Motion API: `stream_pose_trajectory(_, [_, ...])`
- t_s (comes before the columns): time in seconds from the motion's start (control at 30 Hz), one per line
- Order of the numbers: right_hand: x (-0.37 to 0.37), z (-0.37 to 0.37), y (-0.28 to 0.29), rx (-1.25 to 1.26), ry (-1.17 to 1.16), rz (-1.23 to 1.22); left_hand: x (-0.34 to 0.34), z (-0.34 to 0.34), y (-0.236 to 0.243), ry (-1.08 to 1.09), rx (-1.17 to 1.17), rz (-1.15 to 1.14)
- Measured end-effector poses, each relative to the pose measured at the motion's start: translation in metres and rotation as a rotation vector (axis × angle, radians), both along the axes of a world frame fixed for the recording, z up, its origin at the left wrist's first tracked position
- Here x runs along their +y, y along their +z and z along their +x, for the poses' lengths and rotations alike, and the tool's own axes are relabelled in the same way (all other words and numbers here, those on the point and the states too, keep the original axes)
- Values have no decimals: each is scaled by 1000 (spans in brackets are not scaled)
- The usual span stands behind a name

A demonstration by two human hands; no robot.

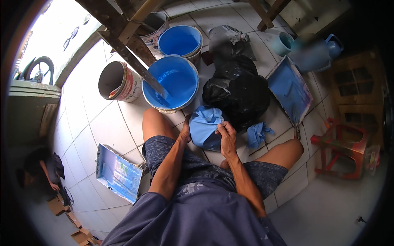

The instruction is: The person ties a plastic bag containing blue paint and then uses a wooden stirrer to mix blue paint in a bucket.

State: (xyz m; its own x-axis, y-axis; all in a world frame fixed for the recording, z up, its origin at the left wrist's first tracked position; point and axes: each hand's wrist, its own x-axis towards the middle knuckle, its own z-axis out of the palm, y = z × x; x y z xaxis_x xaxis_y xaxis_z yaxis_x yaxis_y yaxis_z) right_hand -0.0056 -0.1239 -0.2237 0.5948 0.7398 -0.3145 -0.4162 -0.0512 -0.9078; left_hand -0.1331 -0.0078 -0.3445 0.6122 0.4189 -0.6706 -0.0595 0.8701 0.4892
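I sit on the tiled floor with a blue cloth-like bundle (203,123) between my legs. My left hand (185,129) is closed on its left side, fingers partly hidden. My right hand (225,133) pinches the crumpled upper edge near its right side. Just beyond lie black plastic bags (240,92), and a second crumpled blue piece (256,135) rests to the right. A large blue-lined bucket (182,78) stands ahead of my left hand, with a leaning wooden board crossing in front of it.
Buckets (115,82) stand around wooden legs (262,12). Blue-stained trays lie left (119,172) and right (289,88). A red plastic stool (336,164) and wooden cabinet (353,82) are at right. Another person (39,168) is at the left edge, near cardboard boxes (57,205).
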Motion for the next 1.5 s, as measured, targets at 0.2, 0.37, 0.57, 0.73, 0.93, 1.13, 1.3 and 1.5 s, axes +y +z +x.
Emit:
stream_pose_trajectory(0.2, [-7, -7, 12, 61, 87, 7, 0, 0, 11, -26, -74, -130])
stream_pose_trajectory(0.37, [-13, -12, 35, 84, 70, 44, -2, 4, 47, -39, -123, -159])
stream_pose_trajectory(0.57, [-14, -10, 120, 101, 49, 134, -5, 12, 113, -132, -411, -139])
stream_pose_trajectory(0.73, [5, -21, 215, -57, 212, 251, -22, 22, 101, -130, -605, -140])
stream_pose_trajectory(0.93, [37, -9, 270, -436, 416, 101, -54, 50, 148, -106, -755, -218])
stream_pose_trajectory(1.13, [76, 16, 271, -323, 553, -60, -99, 56, 172, -149, -833, -341])
stream_pose_trajectory(1.3, [91, 33, 241, -317, 496, -203, -107, 40, 169, -197, -863, -407])
stream_pose_trajectory(1.5, [109, 44, 195, -315, 505, -235, -105, 22, 162, -236, -851, -430])
